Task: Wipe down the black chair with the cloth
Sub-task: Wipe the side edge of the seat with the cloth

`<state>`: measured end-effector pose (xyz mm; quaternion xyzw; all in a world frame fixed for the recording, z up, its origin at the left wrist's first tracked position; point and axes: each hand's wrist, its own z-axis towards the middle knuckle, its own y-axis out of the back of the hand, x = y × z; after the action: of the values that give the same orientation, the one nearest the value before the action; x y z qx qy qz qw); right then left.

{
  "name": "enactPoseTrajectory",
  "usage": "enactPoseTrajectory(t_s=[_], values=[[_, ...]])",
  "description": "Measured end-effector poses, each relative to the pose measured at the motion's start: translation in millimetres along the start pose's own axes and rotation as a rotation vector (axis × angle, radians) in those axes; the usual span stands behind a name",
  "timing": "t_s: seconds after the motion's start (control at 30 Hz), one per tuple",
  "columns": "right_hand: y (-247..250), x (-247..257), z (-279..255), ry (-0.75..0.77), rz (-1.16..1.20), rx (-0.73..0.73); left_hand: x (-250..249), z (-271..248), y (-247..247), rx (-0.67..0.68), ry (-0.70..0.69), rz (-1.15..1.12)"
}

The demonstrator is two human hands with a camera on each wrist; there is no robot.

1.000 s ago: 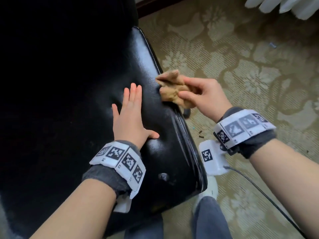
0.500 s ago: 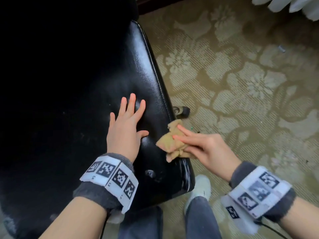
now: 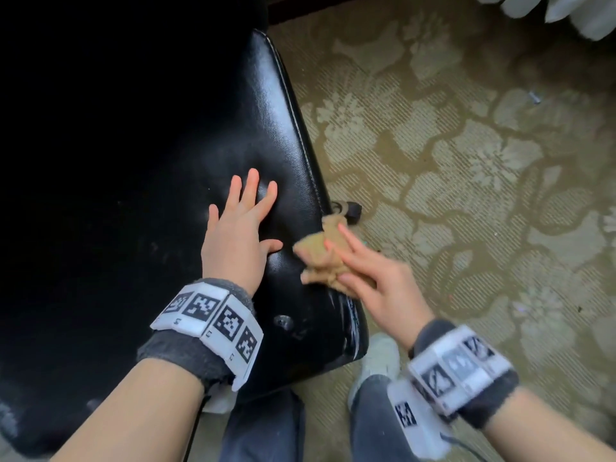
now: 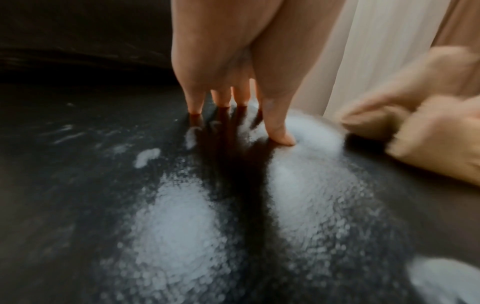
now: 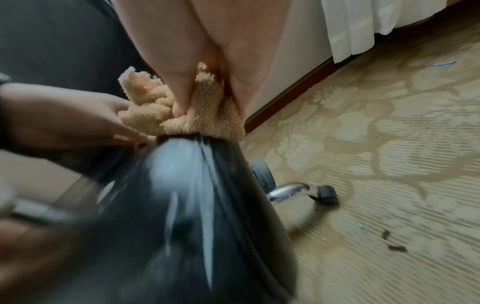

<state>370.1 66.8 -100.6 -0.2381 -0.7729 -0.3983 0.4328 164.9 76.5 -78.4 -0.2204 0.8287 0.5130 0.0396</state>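
Your right hand (image 3: pixel 373 281) pinches the bunched tan cloth (image 3: pixel 321 253) against the black chair (image 3: pixel 266 128) seat's edge, just right of your left hand (image 3: pixel 236 235), which lies flat, fingers straight, on the seat.

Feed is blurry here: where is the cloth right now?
Head view: the cloth sits under the right hand on the black chair's right seat edge, beside the left hand's thumb.
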Motion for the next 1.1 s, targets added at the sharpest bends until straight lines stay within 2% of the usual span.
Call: enactPoseTrajectory(t_s=[0.1,0.17,0.3,0.4,0.53,0.67,0.77,0.9,1.0,1.1], values=[[0,-6,-34,0.000,-0.015,0.091,1,-5,-1,-0.013,-0.018,0.019],[10,-2,-31,0.006,-0.068,0.121,3,-11,-1,-0.039,-0.050,0.045],[23,20,10,0.098,-0.133,-0.001,8,-34,-8,-0.073,-0.052,0.078],[-1,25,24,0.112,-0.174,-0.009,12,-48,-16,0.022,-0.038,0.111],[-31,7,-7,0.204,-0.230,-0.118,17,-47,-20,0.020,-0.044,0.152],[-32,-14,-54,0.283,-0.289,-0.020,16,-47,-22,0.005,-0.047,0.148],[-25,-17,-70,0.323,-0.351,0.026,19,-46,-20,-0.003,-0.062,0.041],[-36,14,-44,0.433,-0.429,-0.059,28,-54,-17,-0.087,-0.066,-0.289],[-69,30,-24,0.569,-0.561,-0.020,31,-65,-21,-0.108,-0.073,-0.289],[-79,14,-35,0.560,-0.596,0.001,27,-72,-29,-0.099,-0.045,-0.230]])
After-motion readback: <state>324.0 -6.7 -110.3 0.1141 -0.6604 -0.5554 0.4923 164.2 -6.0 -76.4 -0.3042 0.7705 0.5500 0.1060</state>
